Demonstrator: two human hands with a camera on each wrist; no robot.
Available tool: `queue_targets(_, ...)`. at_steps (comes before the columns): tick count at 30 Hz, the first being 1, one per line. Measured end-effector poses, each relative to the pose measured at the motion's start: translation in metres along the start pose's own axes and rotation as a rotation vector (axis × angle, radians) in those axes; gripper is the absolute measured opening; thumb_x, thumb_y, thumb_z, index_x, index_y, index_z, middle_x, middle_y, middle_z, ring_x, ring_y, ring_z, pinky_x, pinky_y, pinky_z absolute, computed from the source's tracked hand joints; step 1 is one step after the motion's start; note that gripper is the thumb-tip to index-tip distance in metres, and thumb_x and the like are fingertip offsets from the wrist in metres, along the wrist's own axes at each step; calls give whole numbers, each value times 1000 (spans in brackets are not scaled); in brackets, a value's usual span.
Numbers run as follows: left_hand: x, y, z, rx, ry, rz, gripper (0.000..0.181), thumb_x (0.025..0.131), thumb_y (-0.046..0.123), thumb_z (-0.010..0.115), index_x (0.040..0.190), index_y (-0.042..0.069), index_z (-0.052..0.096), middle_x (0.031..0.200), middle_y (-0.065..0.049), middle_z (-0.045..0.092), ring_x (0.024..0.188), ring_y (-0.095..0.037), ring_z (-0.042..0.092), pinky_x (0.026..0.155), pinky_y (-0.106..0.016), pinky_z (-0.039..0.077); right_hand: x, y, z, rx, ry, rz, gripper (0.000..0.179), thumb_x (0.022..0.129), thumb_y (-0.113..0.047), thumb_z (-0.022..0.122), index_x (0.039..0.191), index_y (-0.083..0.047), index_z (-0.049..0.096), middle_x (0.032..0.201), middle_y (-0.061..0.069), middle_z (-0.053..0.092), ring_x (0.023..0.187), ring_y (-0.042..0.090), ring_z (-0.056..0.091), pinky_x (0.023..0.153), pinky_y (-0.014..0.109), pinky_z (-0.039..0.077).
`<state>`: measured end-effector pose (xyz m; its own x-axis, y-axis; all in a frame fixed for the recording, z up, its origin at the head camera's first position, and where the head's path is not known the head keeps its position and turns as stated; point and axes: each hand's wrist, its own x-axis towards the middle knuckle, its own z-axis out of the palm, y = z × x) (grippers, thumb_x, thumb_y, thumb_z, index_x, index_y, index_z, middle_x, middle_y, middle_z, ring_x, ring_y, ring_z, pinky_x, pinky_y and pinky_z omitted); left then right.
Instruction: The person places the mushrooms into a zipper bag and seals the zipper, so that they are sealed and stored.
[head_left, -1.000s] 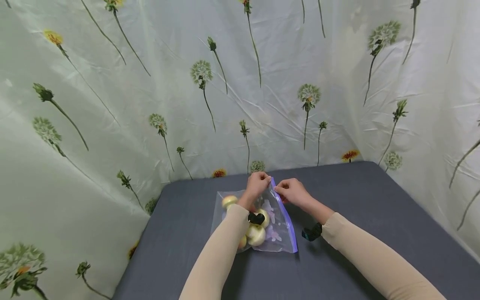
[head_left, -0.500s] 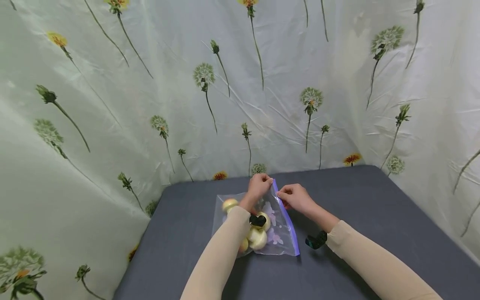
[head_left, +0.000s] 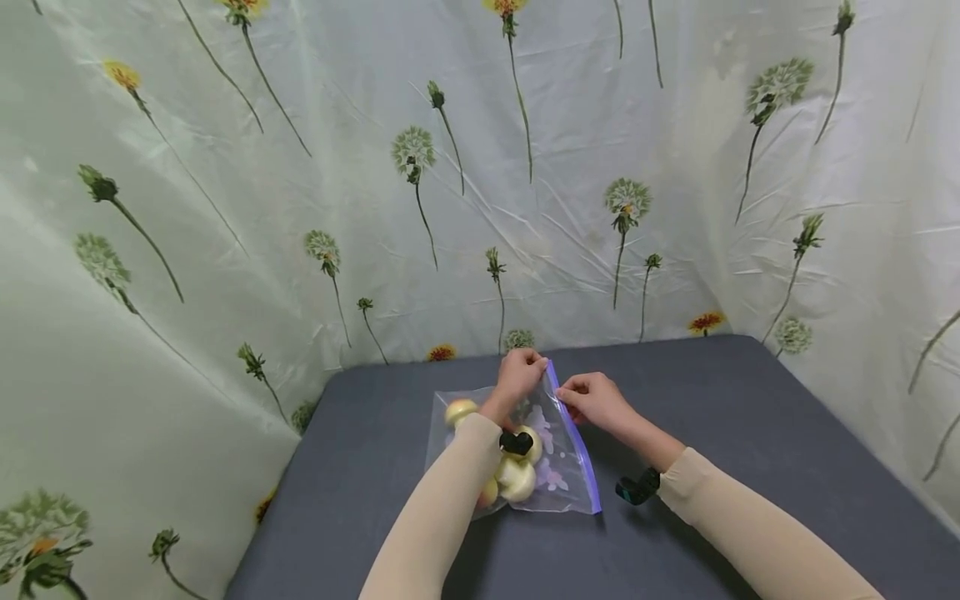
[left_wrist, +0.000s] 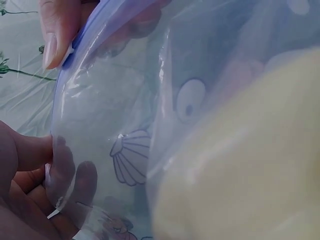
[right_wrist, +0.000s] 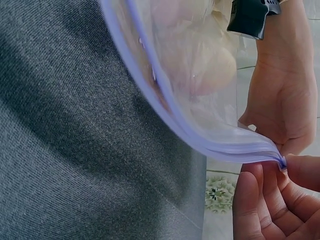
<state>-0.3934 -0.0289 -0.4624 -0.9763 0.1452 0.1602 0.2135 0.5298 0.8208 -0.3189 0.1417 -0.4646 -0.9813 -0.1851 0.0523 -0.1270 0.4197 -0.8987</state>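
A clear zip bag [head_left: 558, 498] with a purple zip strip [head_left: 579, 450] stands tilted over the table, its mouth toward the right. Inside are several pale yellow, rounded pieces [head_left: 516, 481] with reddish patches, partly hidden by the left forearm. My left hand [head_left: 519, 375] pinches the bag at the far end of its mouth. Just to the right, my right hand [head_left: 597, 402] pinches the purple strip between thumb and fingers. In the right wrist view, the strip [right_wrist: 200, 142] curves toward the right hand's fingers [right_wrist: 247, 200]. A shell print [left_wrist: 131, 157] shows on the bag in the left wrist view.
The dark grey table [head_left: 675, 375] extends around the bag. Behind and to the left hangs a pale curtain [head_left: 450, 208] printed with dandelions. Dark devices are strapped at the left wrist [head_left: 516, 442] and the right wrist [head_left: 637, 486].
The right hand has slid slightly along the strip, nearer the viewer, still pinching it. The left hand keeps its hold at the far corner. The whole view has shifted a little.
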Motion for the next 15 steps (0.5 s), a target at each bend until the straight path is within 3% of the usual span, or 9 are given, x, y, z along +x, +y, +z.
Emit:
queue_targets(7,0,1,1,2,-43,-2,25,101,22,64,79,11,69,70,1,60,61,-14,51,57,-28,42,-2,4,-1,-6,-2,2,21,100,-24,66,92,-7,75,75,6,68,70,25,67,68,49,58)
queue_targets(15,1,3,4,8,-30,2,25,100,21,65,78,10,69,67,2,58,59,-13,48,56,-27,40,-5,7,0,1,9,-3,20,100,-22,65,92,-6,74,74,5,67,70,25,67,68,48,58)
